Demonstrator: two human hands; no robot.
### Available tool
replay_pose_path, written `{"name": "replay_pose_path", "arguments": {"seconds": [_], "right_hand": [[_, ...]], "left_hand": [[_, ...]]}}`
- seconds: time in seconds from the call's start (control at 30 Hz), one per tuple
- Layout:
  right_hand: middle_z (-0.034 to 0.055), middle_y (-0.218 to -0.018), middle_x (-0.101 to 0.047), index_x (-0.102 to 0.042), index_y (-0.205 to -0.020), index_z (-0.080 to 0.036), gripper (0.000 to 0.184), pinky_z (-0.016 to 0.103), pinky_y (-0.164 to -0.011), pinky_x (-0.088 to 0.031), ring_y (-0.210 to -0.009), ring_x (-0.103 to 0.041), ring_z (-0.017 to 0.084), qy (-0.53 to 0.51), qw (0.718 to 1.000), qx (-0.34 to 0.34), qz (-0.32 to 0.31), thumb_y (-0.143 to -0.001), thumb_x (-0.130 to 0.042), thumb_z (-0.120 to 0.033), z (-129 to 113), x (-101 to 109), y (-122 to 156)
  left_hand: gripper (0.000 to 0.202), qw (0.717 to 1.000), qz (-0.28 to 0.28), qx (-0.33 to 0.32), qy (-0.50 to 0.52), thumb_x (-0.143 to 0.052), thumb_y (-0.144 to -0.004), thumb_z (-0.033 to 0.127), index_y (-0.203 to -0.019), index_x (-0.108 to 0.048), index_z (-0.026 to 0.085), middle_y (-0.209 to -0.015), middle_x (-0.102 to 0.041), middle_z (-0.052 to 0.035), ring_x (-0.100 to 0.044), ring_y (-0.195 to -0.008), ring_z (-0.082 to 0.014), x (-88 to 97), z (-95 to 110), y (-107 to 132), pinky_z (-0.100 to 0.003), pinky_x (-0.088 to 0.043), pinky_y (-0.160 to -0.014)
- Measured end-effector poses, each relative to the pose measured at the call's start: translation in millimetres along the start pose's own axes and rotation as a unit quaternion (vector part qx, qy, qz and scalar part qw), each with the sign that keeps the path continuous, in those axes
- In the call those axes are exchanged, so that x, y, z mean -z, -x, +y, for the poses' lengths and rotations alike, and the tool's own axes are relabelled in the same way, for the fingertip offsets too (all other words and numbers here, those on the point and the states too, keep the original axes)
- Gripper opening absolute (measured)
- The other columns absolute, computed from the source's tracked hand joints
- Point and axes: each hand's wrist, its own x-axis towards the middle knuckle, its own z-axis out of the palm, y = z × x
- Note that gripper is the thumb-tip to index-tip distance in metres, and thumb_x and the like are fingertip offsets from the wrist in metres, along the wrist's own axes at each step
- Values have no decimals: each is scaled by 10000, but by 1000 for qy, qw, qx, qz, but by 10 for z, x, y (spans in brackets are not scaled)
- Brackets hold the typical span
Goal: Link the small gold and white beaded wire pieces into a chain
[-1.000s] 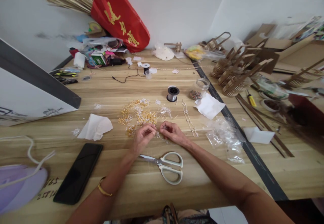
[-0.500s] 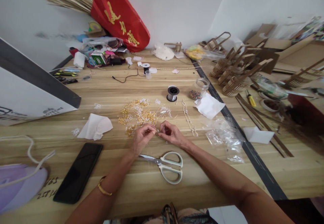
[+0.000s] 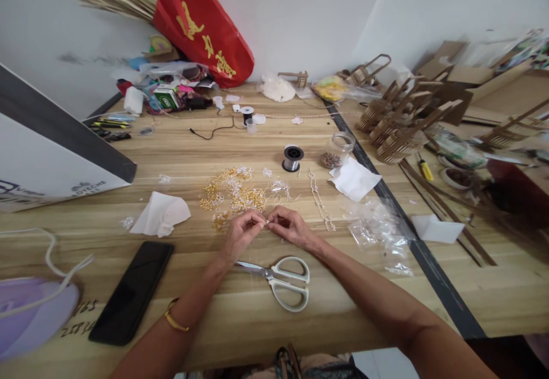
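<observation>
My left hand (image 3: 244, 233) is closed in a pinch, thumb against forefinger. Facing it, my right hand (image 3: 291, 227) pinches too, and the fingertips nearly meet. A tiny shiny silvery piece (image 3: 267, 222) shows between them; its exact kind is too small to tell. Just beyond the hands lies a loose spread of gold and silver beads and rings (image 3: 249, 199), with silvery pins (image 3: 279, 187) at its right. Scissors with pale handles (image 3: 278, 279) rest on the table below the hands. To the right lies a thin chain-like strand (image 3: 318, 200).
A spool of clear line (image 3: 292, 158) and a glass jar of beads (image 3: 338, 151) stand beyond the beads. Plastic bags (image 3: 381, 230) lie at right, near small woven baskets (image 3: 394, 133). A black phone (image 3: 132, 293) and a crumpled tissue (image 3: 160, 214) are at left.
The fingertips of both hands have come slightly closer together around the tiny silvery piece. Everything else on the table stays in place.
</observation>
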Motion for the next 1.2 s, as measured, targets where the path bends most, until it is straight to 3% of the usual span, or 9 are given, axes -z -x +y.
{"name": "replay_pose_path", "arguments": {"seconds": [0.37,0.87,1.2], "right_hand": [[-32,-628,-475,-556,-810,-150,284,201,-491,-332,-534,-423,80,-104,993,-51,-20,-792,-604,-429,5,28,-20],[-28,-606,-479,-534,-771,-151,298,197,-476,-326,-523,-425,84,-65,996,-54,-13,-814,-561,-444,-28,31,-15],[-36,-599,-445,-532,-752,-146,281,196,-447,-257,-493,-339,67,-38,998,-41,-1,-815,-559,-419,-39,1,-3]], "left_hand": [[133,998,26,34,37,-624,-732,258,-649,-607,154,-716,-588,-24,-515,-705,-150,35,-77,-15,-244,-409,-666],[119,1000,19,13,11,-642,-719,269,-667,-633,162,-862,-632,-63,-564,-853,-197,0,23,7,-274,-430,-731],[96,991,14,54,122,-605,-742,202,-665,-630,151,-898,-632,-50,-556,-778,-148,0,-82,-1,-253,-436,-697]]}}
